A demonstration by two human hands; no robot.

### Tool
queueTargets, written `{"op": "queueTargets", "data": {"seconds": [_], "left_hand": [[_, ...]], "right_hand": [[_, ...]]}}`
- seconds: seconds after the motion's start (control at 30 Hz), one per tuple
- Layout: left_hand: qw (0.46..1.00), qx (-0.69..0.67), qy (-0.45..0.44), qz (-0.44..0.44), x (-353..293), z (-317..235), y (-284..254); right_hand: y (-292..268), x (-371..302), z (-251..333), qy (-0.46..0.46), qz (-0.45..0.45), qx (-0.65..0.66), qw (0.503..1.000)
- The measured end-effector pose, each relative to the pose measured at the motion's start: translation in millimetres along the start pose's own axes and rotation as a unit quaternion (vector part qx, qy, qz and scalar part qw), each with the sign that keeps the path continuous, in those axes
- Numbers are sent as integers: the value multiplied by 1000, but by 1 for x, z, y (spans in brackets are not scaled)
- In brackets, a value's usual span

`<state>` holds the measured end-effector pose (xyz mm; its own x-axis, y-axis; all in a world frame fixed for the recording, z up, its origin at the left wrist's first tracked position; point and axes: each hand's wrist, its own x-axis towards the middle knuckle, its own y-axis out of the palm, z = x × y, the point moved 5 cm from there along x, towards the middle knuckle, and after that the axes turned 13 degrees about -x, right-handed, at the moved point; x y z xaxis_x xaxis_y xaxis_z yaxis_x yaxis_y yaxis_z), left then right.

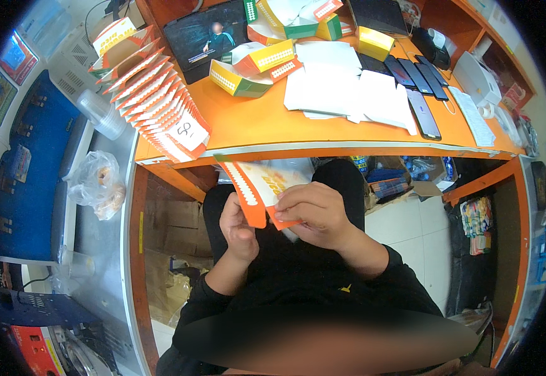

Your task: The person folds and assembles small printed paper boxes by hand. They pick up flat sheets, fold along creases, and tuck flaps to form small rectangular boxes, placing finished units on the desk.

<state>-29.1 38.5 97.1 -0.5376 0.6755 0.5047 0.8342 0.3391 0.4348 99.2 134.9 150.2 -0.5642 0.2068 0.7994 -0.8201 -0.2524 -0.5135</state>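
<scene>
Over my lap, just in front of the desk edge, I hold a paper food carton (266,182), orange and pale yellow with a scalloped white pattern along one panel. Its near end has a gap between the orange panels. My left hand (238,230) is closed on the carton's left panel, thumb toward me. On the other side, my right hand (315,212) pinches the lower right part, fingers bent over the printed face. A long stack of similar flattened cartons (153,94) leans on the desk's left end, with a handwritten white slip at its near end.
On the orange desk (241,125) lie formed cartons (241,81), white paper sheets (323,78) and several phones (423,113). A laptop (204,37) stands at the back. Left of me, a metal counter carries a plastic bag (100,185) and stacked clear cups (100,113). Boxes sit under the desk.
</scene>
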Motion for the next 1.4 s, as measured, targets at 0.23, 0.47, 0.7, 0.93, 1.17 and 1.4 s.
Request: {"op": "queueTargets", "data": {"seconds": [0.23, 0.47, 0.7, 0.93, 1.17, 1.4], "left_hand": [[983, -152, -93, -39, 0, 11, -4], [956, 252, 120, 89, -3, -12, 18], [980, 180, 88, 16, -9, -4, 15], [990, 119, 73, 22, -11, -4, 14], [975, 184, 25, 126, -2, 5, 25], [976, 183, -23, 111, -5, 14, 25]], "right_hand": [[-8, -3, -9, 63, 5, 65, 996], [-5, -13, -10, 145, -59, 194, 968], [4, -20, 2, 144, -70, 176, 971], [7, -15, 2, 147, -29, 209, 966], [13, -19, -17, 288, 47, 258, 921], [12, -26, -24, 286, 84, 163, 941]]}}
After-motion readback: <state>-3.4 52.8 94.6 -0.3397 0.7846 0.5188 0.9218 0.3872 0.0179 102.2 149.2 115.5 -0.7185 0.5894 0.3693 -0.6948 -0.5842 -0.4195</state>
